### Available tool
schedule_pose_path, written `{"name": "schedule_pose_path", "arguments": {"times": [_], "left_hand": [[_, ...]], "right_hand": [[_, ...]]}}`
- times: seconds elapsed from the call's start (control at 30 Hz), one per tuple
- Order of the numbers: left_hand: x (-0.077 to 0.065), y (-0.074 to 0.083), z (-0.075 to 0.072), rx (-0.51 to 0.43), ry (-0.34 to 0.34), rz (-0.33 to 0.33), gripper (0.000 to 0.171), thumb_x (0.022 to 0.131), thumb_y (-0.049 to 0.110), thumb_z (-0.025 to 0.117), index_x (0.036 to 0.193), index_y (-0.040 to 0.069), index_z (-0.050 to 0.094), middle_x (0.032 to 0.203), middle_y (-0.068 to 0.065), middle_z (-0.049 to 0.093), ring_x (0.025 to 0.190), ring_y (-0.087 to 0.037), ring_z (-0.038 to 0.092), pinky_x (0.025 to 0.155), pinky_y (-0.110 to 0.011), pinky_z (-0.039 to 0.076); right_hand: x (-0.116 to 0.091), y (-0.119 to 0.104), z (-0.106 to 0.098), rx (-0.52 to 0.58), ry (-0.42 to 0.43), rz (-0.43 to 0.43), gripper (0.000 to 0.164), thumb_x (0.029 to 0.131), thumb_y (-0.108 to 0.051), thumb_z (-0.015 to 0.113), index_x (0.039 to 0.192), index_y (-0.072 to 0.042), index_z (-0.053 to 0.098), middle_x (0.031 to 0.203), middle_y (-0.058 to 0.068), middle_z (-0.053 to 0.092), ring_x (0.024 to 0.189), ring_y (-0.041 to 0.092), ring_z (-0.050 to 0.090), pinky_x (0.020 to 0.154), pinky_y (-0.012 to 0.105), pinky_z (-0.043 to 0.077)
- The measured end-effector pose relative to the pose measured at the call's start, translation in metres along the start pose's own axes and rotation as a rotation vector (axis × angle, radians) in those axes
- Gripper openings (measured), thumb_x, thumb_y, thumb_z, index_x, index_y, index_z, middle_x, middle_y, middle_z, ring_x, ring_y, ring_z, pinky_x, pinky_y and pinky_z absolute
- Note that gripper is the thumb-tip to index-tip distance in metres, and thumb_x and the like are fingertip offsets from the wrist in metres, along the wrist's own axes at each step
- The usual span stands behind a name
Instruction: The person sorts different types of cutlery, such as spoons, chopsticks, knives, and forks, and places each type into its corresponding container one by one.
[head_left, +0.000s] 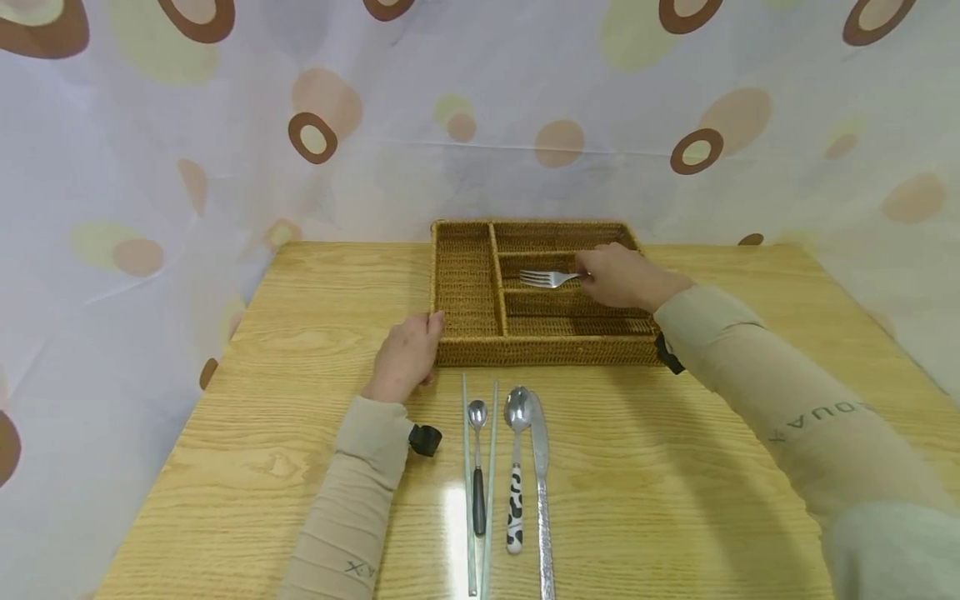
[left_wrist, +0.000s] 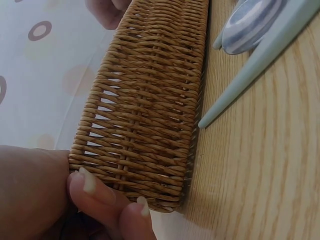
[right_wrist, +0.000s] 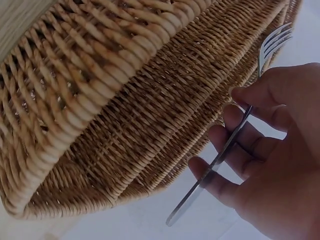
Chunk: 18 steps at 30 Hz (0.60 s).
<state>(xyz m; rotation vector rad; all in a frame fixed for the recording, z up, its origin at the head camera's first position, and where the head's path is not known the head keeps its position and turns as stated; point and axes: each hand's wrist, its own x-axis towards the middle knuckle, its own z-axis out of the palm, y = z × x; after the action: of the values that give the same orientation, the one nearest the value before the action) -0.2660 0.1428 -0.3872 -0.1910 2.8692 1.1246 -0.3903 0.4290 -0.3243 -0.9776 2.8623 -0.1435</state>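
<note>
A brown wicker cutlery tray [head_left: 547, 352] with several compartments stands at the back of the table. My left hand [head_left: 407, 354] grips its front left corner; in the left wrist view the thumb and fingertips [left_wrist: 100, 192] bend around the woven wall [left_wrist: 140, 105]. Above the tray's middle right compartment, my right hand [head_left: 617, 275] holds a metal fork [head_left: 546, 279], tines pointing left. The right wrist view shows the fork's handle [right_wrist: 230, 142] pinched between thumb and fingers, its end sticking out below the hand.
In front of the tray lie two pale green chopsticks [head_left: 489, 492], a small dark-handled spoon [head_left: 478, 500], a larger spoon with a black-and-white handle [head_left: 514, 508] and a metal knife [head_left: 542, 467]. A patterned curtain [head_left: 480, 183] hangs directly behind the wooden table [head_left: 300, 375].
</note>
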Motion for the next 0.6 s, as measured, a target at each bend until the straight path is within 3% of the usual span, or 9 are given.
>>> {"name": "schedule_pose_path", "arguments": {"times": [0.13,0.2,0.27,0.37,0.47,0.6], "left_hand": [[0.0,0.0,0.001,-0.003,-0.005,-0.001,0.049,0.109,0.043,0.025,0.09,0.01,0.055,0.059,-0.004,0.05,0.045,-0.017,0.057,0.046,-0.028,0.042],[0.0,0.0,0.001,-0.005,-0.005,0.005,0.049,0.109,0.043,0.025,0.09,0.01,0.055,0.059,-0.004,0.05,0.044,-0.017,0.056,0.046,-0.028,0.042],[0.0,0.0,0.002,-0.009,-0.005,0.008,0.049,0.109,0.043,0.025,0.089,0.01,0.055,0.059,-0.004,0.05,0.044,-0.017,0.056,0.045,-0.027,0.042],[0.001,0.0,0.002,-0.012,-0.003,0.005,0.049,0.109,0.044,0.025,0.089,0.01,0.055,0.059,-0.004,0.051,0.044,-0.017,0.056,0.044,-0.027,0.042],[0.002,-0.001,0.002,-0.008,-0.003,0.004,0.049,0.109,0.044,0.025,0.089,0.011,0.055,0.059,-0.004,0.052,0.044,-0.017,0.056,0.044,-0.028,0.043],[0.002,-0.003,0.001,-0.005,-0.001,0.008,0.049,0.109,0.044,0.025,0.089,0.011,0.055,0.059,-0.004,0.051,0.045,-0.018,0.057,0.044,-0.028,0.043]], "right_hand": [[0.006,0.001,0.004,0.021,-0.047,0.058,0.024,0.1,-0.01,0.05,0.12,0.001,0.059,0.116,0.021,0.066,0.097,0.033,0.066,0.081,0.049,0.053],[0.008,0.002,0.006,0.03,-0.076,0.093,0.029,0.102,-0.012,0.045,0.125,0.001,0.057,0.122,0.022,0.064,0.104,0.036,0.064,0.089,0.058,0.049],[0.01,0.001,0.008,0.055,-0.108,0.124,0.035,0.104,-0.015,0.04,0.132,0.001,0.053,0.132,0.023,0.059,0.116,0.041,0.059,0.098,0.069,0.04],[0.012,0.002,0.014,0.094,-0.164,0.175,0.048,0.108,-0.026,0.031,0.146,0.0,0.041,0.149,0.025,0.044,0.137,0.047,0.041,0.106,0.08,0.018],[0.013,0.004,0.023,0.144,-0.215,0.197,0.062,0.109,-0.041,0.022,0.152,0.002,0.03,0.157,0.028,0.03,0.145,0.05,0.026,0.109,0.078,0.012],[0.014,0.007,0.033,0.179,-0.221,0.174,0.067,0.108,-0.047,0.02,0.151,0.002,0.033,0.156,0.029,0.031,0.144,0.05,0.026,0.114,0.07,0.018]]}}
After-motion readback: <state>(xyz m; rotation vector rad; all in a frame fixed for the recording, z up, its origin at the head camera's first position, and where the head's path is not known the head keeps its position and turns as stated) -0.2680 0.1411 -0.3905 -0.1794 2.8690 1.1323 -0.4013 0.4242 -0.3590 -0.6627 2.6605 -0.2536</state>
